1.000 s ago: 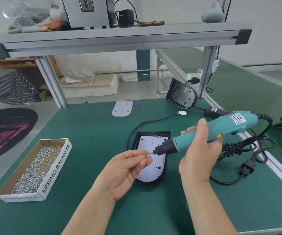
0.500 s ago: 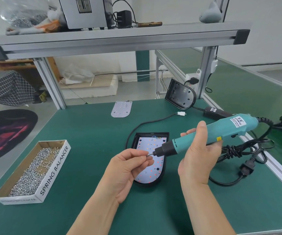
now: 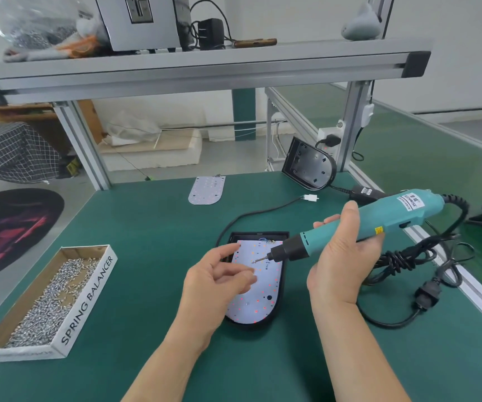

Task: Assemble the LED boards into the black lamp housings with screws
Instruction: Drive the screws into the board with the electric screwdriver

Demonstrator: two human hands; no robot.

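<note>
One tiny screw (image 3: 253, 261), seemingly on screwdriver (image 3: 379, 219) tip, easily dropped; right hand (image 3: 341, 262) gripping its body, left hand (image 3: 216, 285) slack, holding nothing. LED board (image 3: 258, 306) thin, fragile: steady by edge.

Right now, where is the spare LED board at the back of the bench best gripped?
Likely by the rounded near end of the spare LED board, approached from the front. It lies flat on the green mat, so only its thin edge offers a pinch.
</note>
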